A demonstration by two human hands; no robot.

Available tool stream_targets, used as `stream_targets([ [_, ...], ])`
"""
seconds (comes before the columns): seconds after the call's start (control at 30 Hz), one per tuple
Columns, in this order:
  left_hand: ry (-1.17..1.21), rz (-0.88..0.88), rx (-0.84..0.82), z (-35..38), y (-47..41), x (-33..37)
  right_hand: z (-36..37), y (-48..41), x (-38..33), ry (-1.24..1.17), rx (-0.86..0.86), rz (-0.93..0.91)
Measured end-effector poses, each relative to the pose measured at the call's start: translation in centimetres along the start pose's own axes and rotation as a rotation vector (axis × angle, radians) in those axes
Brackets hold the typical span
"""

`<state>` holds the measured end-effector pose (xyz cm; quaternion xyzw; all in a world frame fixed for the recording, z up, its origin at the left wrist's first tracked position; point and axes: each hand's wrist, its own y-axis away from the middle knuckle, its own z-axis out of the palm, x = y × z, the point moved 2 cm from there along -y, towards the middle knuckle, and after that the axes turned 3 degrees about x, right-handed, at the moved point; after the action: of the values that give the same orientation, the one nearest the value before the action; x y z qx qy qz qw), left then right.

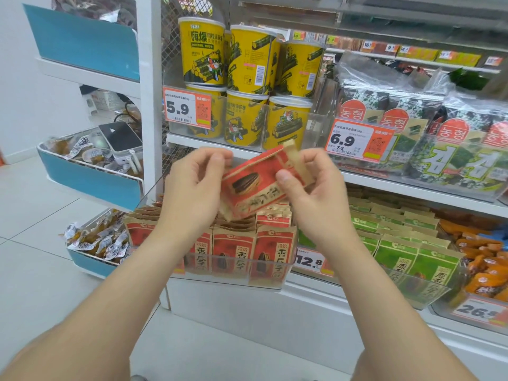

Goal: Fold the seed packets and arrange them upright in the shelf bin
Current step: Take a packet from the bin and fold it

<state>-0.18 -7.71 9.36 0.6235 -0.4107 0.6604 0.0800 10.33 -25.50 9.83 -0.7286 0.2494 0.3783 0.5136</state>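
Yellow tubs [202,50] stand stacked two high beside bagged seaweed packs [406,149]

Red and brown seed packet [255,185], printed with a dark sunflower seed, is lying tilted in the air above the bin, its right end riding higher. Its pale end flap [292,158] is bending away from the printed face. The left hand [192,185] is gripping the left end; the right hand [310,185] is pinching the right end. Below, matching packets [233,243] are standing upright in rows, faces forward, inside the clear shelf bin [233,280].
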Motion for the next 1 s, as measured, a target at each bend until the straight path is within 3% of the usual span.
stream_targets([
  [0.1,-0.23,-0.013,0.005,-0.6,-1.2,-1.6,-0.4,-0.5,0.7,0.134,0.141,-0.135],
  [0.3,-0.778,0.03,-0.633,-0.4,-1.4,-3.5,2.7,-1.6,3.0,0.452,0.023,-0.32],
  [0.37,-0.88,0.03,-0.758,-0.3,-1.5,-4.4,3.9,-2.3,4.1,0.526,-0.046,-0.326],
  [0.6,-0.898,0.105,-0.78,-0.4,-2.9,-6.3,7.2,-5.4,6.9,0.772,-0.211,-0.298],
  [0.73,-0.877,0.1,-0.804,-0.6,-3.4,-6.7,8.6,-6.4,7.7,1.115,-0.306,-0.234],
  [1.0,-0.852,0.108,-0.82,-0.9,-4.2,-7.3,11.3,-6.7,5.1,1.354,-0.32,-0.226],
])
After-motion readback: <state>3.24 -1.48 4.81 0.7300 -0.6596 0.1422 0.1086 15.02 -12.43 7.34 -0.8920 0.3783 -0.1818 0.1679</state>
